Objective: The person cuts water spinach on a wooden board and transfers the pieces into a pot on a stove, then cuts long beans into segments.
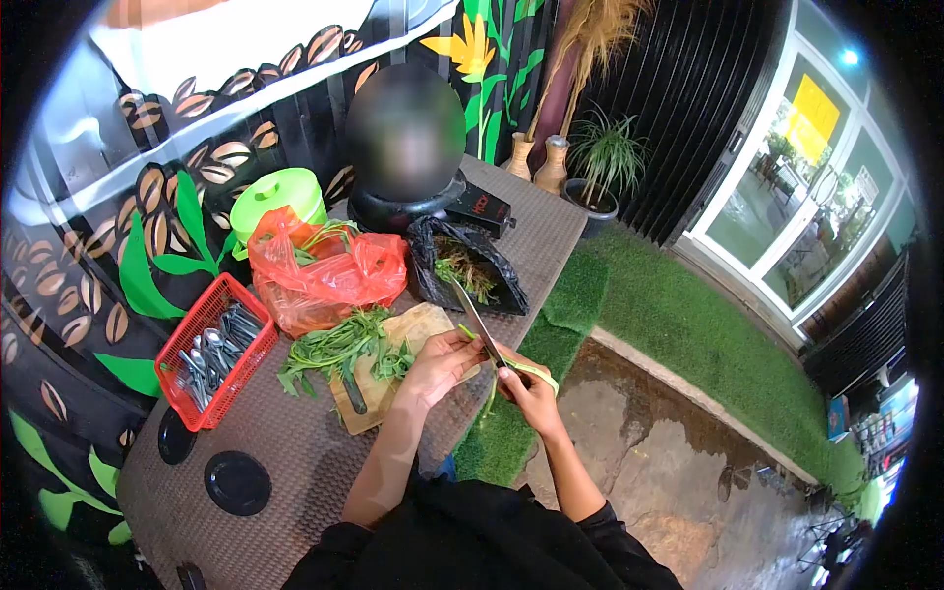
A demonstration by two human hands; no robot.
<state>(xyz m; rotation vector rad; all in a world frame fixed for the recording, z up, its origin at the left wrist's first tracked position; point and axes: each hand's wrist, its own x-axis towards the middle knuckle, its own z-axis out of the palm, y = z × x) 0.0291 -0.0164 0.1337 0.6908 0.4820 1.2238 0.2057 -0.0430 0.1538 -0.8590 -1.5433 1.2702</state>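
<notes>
My right hand (529,390) grips a knife (476,319) whose blade points up and away over the table edge. My left hand (440,360) pinches a thin green stem (521,368) that runs across to the right hand, just below the blade. Both hands hover at the front right edge of a wooden cutting board (418,327). A bunch of leafy greens (339,349) lies across the board, to the left of my left hand.
A red plastic bag (324,280) with greens and a black bag (470,270) of scraps lie behind the board. A red basket (211,349) of spoons stands left. A green lidded pot (278,195) and a black pot (403,211) sit farther back. Wet paving and grass lie right of the woven table (285,447).
</notes>
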